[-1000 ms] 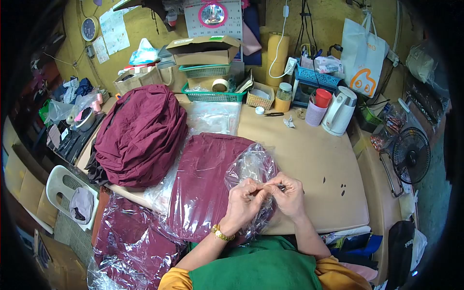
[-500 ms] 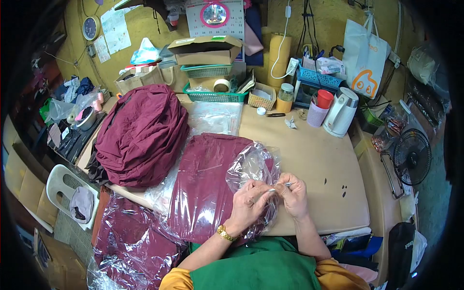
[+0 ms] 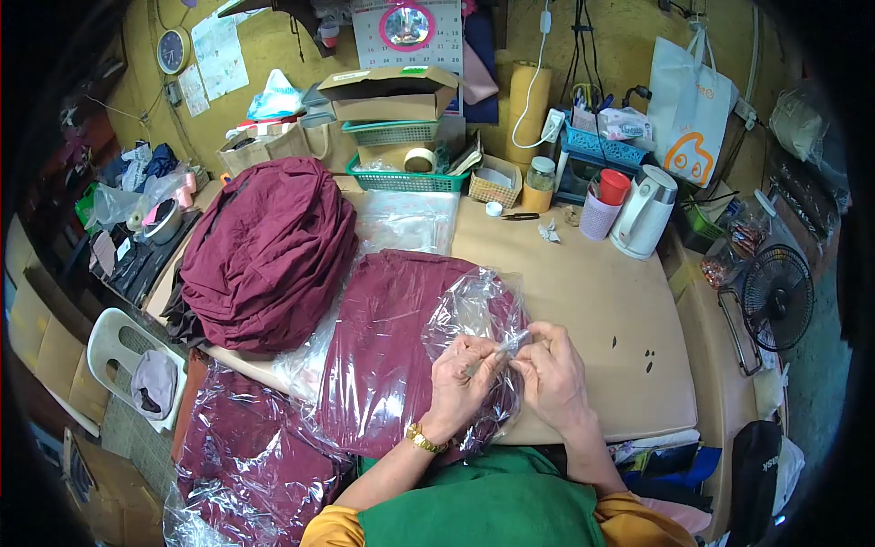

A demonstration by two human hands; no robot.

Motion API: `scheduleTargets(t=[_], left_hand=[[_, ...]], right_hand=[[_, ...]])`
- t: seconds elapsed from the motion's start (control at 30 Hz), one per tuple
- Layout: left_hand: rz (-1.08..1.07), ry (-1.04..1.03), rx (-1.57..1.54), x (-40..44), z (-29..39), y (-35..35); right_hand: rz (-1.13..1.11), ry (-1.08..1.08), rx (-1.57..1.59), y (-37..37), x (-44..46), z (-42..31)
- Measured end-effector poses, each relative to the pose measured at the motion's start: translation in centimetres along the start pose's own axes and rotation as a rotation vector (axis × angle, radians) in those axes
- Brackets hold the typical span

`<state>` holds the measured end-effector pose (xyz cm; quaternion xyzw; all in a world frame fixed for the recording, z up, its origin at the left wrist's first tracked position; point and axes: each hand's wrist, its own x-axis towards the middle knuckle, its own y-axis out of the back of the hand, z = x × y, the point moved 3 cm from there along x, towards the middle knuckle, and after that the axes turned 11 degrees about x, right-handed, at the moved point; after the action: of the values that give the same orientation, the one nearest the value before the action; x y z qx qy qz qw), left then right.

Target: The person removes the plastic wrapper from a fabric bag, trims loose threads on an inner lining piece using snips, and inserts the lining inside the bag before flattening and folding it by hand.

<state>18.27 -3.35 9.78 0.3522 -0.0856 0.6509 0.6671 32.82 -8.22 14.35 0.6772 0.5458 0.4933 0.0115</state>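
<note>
A folded maroon garment (image 3: 378, 337) lies inside a clear plastic bag (image 3: 447, 314) on the table in front of me. At the bag's right end the plastic is loose and crumpled. My left hand (image 3: 467, 372), with a gold watch at the wrist, pinches a small whitish strip (image 3: 514, 342) above that end. Facing it, my right hand (image 3: 550, 372) is closed on the same strip with thumb and fingers. Whether the strip is part of the bag I cannot make out.
A big heap of maroon fabric (image 3: 264, 255) stands to the left. More bagged maroon garments (image 3: 255, 456) lie lower left. Flat clear bags (image 3: 410, 219) are behind. At the back right stand a white kettle (image 3: 643, 214), a purple cup (image 3: 598, 215) and black snips (image 3: 520, 217).
Both hands have shifted slightly upward and their fingers have re-gripped. More of the whitish strip now shows between them, bunched up. The bagged garment stays in place.
</note>
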Motion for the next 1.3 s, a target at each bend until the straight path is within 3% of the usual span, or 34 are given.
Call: scheduleTargets(t=[0.17, 0.27, 0.33, 0.43, 0.47, 0.53, 0.63, 0.77, 0.83, 1.0, 1.07, 1.1, 1.2, 1.3], left_hand=[[-0.075, -0.076, 0.147, -0.3, 1.3, 0.1], [-0.071, -0.133, 0.138, -0.4, 1.4, 0.3], [-0.08, -0.14, 0.102, -0.4, 1.5, 0.3], [-0.122, -0.018, -0.034, -0.5, 0.6, 0.1], [-0.162, 0.037, -0.105, -0.5, 0.2, 0.0], [-0.204, 0.091, -0.176, -0.5, 0.0, -0.1], [-0.162, 0.202, -0.3, -0.4, -0.3, 0.5], [-0.205, 0.089, -0.28, -0.2, 0.0, 0.9], [-0.148, 0.004, -0.112, -0.1, 1.5, 1.3], [-0.098, -0.023, -0.035, 0.3, 0.8, 1.4], [-0.124, -0.039, -0.016, 0.4, 0.8, 1.6], [-0.151, -0.056, 0.004, 0.4, 0.8, 1.6], [-0.081, -0.158, 0.071, 0.3, 2.7, 2.0], [-0.174, -0.222, 0.068, 0.3, 2.9, 2.0]], right_hand=[[0.037, 0.195, 0.055, -0.5, 0.3, -0.3], [0.044, 0.09, 0.257, -1.6, -0.5, 1.2], [0.199, -0.292, 0.612, -2.3, -1.2, 3.0], [0.249, -0.354, 0.763, -3.7, -2.2, 4.8], [0.249, -0.355, 0.762, -3.4, -2.0, 4.6], [0.123, 0.01, 0.336, -2.1, -0.8, 2.4], [-0.016, -0.041, 0.455, -1.5, 0.0, 1.0], [0.05, 0.034, 0.337, -1.6, -0.3, 1.8], [0.079, 0.059, 0.264, -1.6, -0.4, 1.5], [0.093, 0.152, 0.151, -1.5, -0.5, 0.6], [0.054, -0.046, 0.456, -1.7, -0.5, 1.5], [0.052, -0.045, 0.458, -1.7, -0.5, 2.1], [-0.252, -0.596, 1.207, -2.4, -1.1, 4.8], [-0.205, -0.583, 1.106, -2.6, -1.3, 5.0]])
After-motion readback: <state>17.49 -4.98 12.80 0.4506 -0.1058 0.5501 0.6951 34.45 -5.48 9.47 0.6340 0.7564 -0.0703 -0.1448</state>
